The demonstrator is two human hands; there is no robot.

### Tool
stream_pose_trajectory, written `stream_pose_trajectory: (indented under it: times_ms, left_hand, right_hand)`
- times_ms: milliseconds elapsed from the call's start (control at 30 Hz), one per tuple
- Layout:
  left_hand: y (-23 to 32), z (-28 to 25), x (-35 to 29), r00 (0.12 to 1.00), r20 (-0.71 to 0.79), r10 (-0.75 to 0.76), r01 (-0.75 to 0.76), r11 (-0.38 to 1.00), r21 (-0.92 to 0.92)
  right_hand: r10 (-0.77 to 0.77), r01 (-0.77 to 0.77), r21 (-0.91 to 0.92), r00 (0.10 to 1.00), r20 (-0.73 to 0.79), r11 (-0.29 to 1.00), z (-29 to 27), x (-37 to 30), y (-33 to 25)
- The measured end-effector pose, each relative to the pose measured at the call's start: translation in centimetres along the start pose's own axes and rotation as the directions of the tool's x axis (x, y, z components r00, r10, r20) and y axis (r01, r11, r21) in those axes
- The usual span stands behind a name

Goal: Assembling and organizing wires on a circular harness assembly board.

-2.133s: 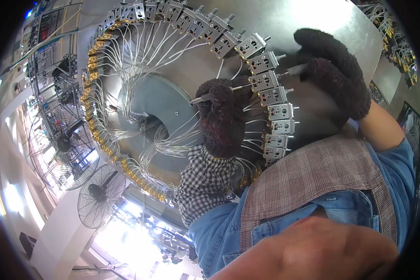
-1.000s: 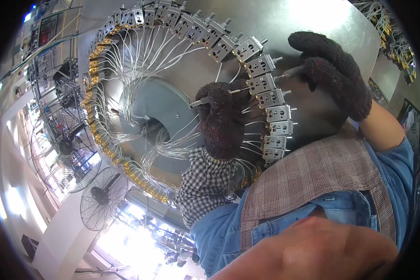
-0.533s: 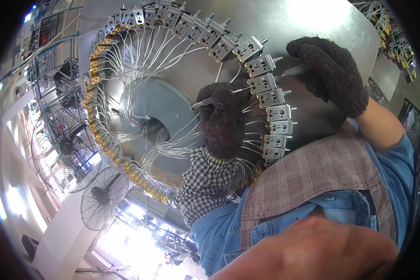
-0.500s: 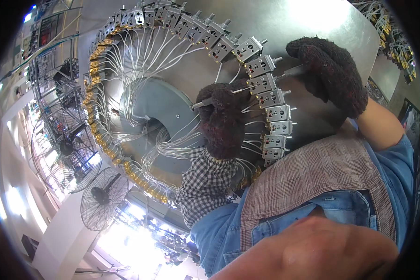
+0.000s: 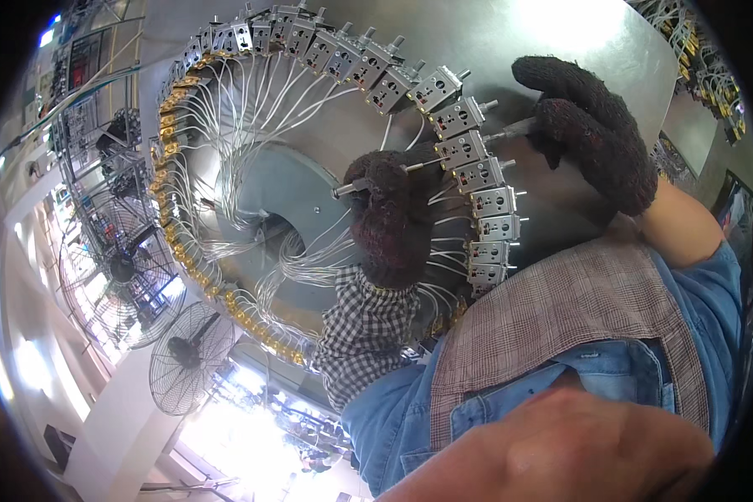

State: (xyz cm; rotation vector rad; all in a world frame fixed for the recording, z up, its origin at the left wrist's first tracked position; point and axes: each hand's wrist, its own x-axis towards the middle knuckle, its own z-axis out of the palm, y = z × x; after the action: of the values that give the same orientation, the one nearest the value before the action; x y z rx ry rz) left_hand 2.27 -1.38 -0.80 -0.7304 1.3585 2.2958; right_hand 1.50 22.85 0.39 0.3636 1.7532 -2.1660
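Small silver metal boxes with short shafts (image 5: 481, 176) stand in a row along the rim of a round rack (image 5: 297, 188). They look like thermostats, and thin whitish tubes (image 5: 243, 109) run from them toward the hub. My left hand (image 5: 385, 222), in a dark knit glove with a checked sleeve, is closed around a slim metal screwdriver-like tool (image 5: 356, 187). Its thin tip reaches the inner face of one box. Across the rim, my right hand (image 5: 598, 134), also gloved, pinches a grey metal rod-like tool (image 5: 514, 130) at a box's outer side. Its far end is hidden in the glove.
Brass-coloured fittings (image 5: 169, 134) line the rack's left rim. A shiny metal tabletop (image 5: 510, 42) lies beneath. More tubes with brass ends (image 5: 690, 58) hang at the far right. Large fans (image 5: 191, 356) stand at the left, and my plaid apron (image 5: 552, 301) is close to the rim.
The boxes on the rim have shifted slightly to the left. My left hand has moved a little left with its tool, and my right hand's fingers have spread somewhat around the grey tool.
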Motion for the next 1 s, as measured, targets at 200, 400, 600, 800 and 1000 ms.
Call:
stream_pose_trajectory:
  times_ms: [200, 400, 600, 800, 1000]
  left_hand:
    - [0.2, -0.5, -0.8, 0.914, 0.169, 0.369, -0.394, 0.708, 0.585]
    - [0.6, 0.1, -2.8, 0.996, 0.062, -0.059, 0.061, 0.998, -0.032]
    - [0.9, 0.3, -2.6, 0.991, 0.097, -0.097, 0.109, 0.987, -0.122]
    - [-0.2, 0.1, -2.1, 0.998, -0.056, 0.025, -0.013, 0.981, 0.194]
    - [-0.5, -1.4, -1.5, 0.989, 0.072, 0.131, -0.144, 0.965, 0.220]
  right_hand:
    - [0.045, -0.044, 0.013, 0.996, -0.075, 0.999, -0.7, -2.3, 0.3]
    - [-0.008, 0.007, -0.054, 1.000, -0.016, 0.999, -0.6, -2.9, 1.7]
    - [-0.010, 0.009, -0.004, 1.000, -0.022, 1.000, 0.0, -2.8, 2.3]
    - [-0.212, 0.212, -0.045, 0.977, 0.007, 0.976, -0.1, -2.1, 2.8]
    - [-0.269, 0.281, -0.335, 0.960, 0.083, 0.899, -0.2, -2.3, 3.3]
